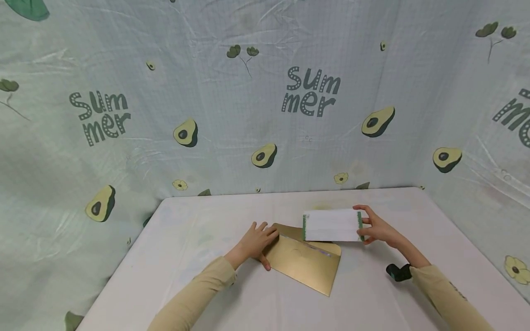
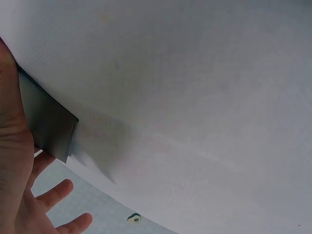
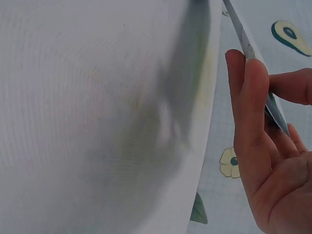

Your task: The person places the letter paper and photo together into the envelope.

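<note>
A gold envelope (image 1: pixel 306 266) lies slanted, its flap raised at the back and a patterned strip showing along the opening. My left hand (image 1: pixel 257 241) grips its left end, fingers over the upper side and thumb at the lower edge. In the left wrist view, a corner of the envelope (image 2: pixel 51 122) juts past the hand, several fingers spread. With my right hand (image 1: pixel 378 230) I pinch the right end of a white paper sheet (image 1: pixel 331 225) with green patterned ends. The sheet is upright and overlaps the envelope's opening in the head view. From the right wrist, the sheet (image 3: pixel 239 27) appears edge-on between thumb and fingers.
A white-covered table (image 1: pixel 207 257) spreads beneath both hands. A small black object (image 1: pixel 397 272) is by the right sleeve. Behind the table hangs a pale curtain (image 1: pixel 232 115) printed with avocados, flowers and lettering.
</note>
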`<control>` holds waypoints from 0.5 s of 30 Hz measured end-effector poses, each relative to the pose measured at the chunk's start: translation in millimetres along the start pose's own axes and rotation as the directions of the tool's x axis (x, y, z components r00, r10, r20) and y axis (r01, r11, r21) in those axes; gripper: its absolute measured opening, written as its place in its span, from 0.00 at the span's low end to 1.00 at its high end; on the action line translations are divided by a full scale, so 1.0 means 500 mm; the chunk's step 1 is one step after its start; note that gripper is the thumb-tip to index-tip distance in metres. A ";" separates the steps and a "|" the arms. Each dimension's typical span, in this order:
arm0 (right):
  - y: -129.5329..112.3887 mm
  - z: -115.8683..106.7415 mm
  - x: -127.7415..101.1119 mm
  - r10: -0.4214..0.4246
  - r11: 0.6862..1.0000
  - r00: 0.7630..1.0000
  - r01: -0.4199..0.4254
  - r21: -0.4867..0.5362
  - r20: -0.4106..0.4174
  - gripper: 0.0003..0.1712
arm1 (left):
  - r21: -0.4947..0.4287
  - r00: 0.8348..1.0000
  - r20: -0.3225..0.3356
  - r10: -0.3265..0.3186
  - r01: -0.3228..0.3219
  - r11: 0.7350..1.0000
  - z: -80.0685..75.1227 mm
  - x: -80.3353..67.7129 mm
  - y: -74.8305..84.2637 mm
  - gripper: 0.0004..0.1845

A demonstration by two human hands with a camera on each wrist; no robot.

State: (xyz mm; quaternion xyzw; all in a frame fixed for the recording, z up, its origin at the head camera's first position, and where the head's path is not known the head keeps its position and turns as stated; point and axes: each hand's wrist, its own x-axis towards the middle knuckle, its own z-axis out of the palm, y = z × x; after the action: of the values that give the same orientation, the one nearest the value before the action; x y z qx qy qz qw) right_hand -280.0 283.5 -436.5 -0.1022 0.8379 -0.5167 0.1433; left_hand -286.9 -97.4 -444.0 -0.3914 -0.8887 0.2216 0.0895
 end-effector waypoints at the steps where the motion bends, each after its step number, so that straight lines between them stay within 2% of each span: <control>1: 0.002 -0.001 0.001 -0.012 1.000 1.000 0.012 -0.014 0.007 0.42 | 0.001 1.000 0.004 -0.001 0.001 1.000 0.000 0.000 0.000 0.60; 8: 0.011 0.009 0.021 -0.065 0.993 0.996 0.071 -0.092 0.063 0.36 | 0.000 1.000 0.028 -0.003 0.003 1.000 -0.003 -0.001 0.001 0.60; 15: -0.013 0.038 0.036 -0.092 0.981 0.995 0.098 -0.166 0.044 0.28 | 0.006 1.000 0.008 -0.003 0.003 1.000 -0.004 -0.003 0.002 0.60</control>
State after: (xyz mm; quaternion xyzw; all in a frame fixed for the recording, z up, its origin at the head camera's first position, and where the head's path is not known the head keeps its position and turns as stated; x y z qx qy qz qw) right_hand -290.5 259.0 -440.9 -0.1629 0.8699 -0.4485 0.1245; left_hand -284.5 -97.4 -442.8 -0.3888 -0.8889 0.2257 0.0875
